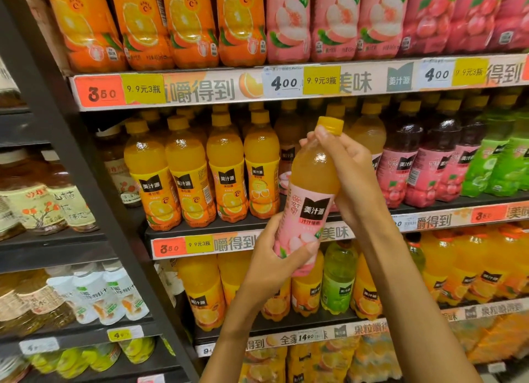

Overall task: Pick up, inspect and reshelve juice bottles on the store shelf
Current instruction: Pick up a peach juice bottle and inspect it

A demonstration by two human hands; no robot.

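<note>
The peach juice bottle is held tilted in front of the middle shelf, clear of the row of orange bottles. Left hand fingers wrap its base; right hand fingers clamp its neck below the yellow cap

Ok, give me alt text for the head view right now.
Two hands hold a tilted pink-labelled juice bottle before a store shelf: the left hand grips its base, the right hand its neck under the yellow cap. Rows of orange juice bottles stand behind.
</note>
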